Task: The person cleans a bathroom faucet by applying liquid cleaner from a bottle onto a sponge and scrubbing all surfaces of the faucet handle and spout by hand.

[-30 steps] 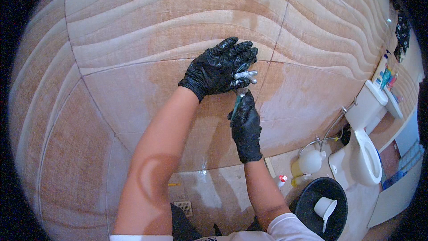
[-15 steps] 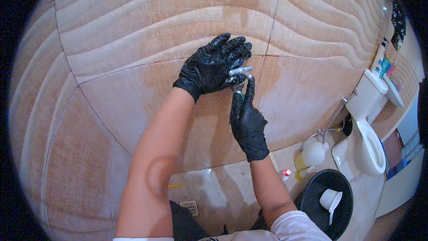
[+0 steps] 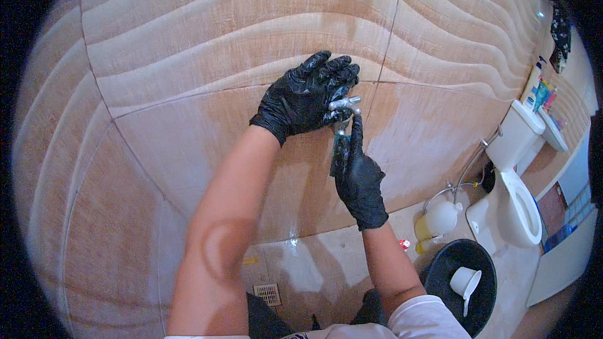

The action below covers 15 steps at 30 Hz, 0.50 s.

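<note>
While your right hand (image 3: 361,182) grips a green pad (image 3: 333,162), its index finger (image 3: 357,133) has straightened toward the tap (image 3: 345,105). Your left hand (image 3: 301,99) spreads open; bare wall (image 3: 182,138) reaches its left corner.

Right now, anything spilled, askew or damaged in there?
Nothing looks broken or toppled. Only the blotchy darker patches on the tiled wall beside the faucet stand out, because the tile around them is paler; water or staining, can't tell which.
</note>
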Tool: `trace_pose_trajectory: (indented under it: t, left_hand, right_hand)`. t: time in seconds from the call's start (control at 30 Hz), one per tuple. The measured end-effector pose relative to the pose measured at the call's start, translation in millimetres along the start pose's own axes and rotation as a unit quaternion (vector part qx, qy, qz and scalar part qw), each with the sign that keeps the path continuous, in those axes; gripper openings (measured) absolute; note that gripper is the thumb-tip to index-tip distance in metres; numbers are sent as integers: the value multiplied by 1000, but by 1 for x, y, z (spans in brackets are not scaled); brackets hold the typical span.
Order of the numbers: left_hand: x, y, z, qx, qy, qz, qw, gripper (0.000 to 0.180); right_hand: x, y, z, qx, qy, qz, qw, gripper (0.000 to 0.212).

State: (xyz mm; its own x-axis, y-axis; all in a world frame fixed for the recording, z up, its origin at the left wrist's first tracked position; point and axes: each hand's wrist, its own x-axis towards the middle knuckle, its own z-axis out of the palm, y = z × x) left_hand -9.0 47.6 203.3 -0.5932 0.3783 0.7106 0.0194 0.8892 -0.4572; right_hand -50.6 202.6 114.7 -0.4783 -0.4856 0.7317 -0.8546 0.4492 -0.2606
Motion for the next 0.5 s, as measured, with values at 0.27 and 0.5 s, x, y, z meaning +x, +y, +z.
trace_pose_trajectory:
  t: [0.27, 0.5]
  left_hand:
    - [1, 2, -2, -2, 6, -6, 1000, 51]
    - [0, 2, -2, 23, -13, 3, 1000, 51]
  right_hand:
    - [5, 19, 24, 366, -46, 87, 925, 46]
    - [1, 16, 13, 410, -101, 115, 899, 46]
